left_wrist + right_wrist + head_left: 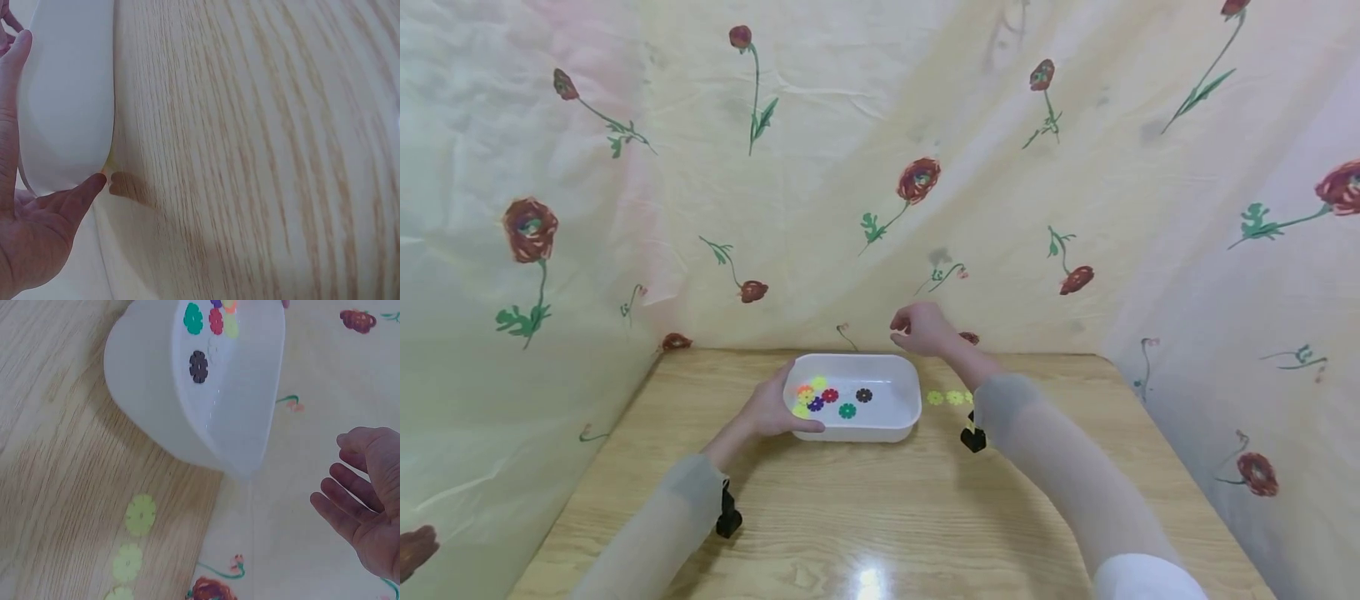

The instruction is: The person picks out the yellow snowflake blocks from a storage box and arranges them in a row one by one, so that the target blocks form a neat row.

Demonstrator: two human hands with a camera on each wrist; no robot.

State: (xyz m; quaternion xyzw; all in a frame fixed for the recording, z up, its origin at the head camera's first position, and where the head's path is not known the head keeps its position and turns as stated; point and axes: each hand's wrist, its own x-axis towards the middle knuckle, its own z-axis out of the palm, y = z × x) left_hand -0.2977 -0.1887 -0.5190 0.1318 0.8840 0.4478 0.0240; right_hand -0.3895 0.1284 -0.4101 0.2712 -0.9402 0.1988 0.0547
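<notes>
— Where is the smooth, white, round-cornered tub (857, 434)?
— The left hand (772, 407) grips one end; the right hand (922, 329), empty, fingers half-curled, hovers past its far-right corner.
— Its contents?
— Flat, notched, multicoloured discs (830, 396).

Behind the left fingers (86, 189), a greyish cuff (691, 485) and small black device (728, 522) are showing; behind the right fingers (337, 514), a matching cuff (1011, 408) and twin device (973, 439) are sitting, with a white sleeve (1146, 577) farther back.
</notes>
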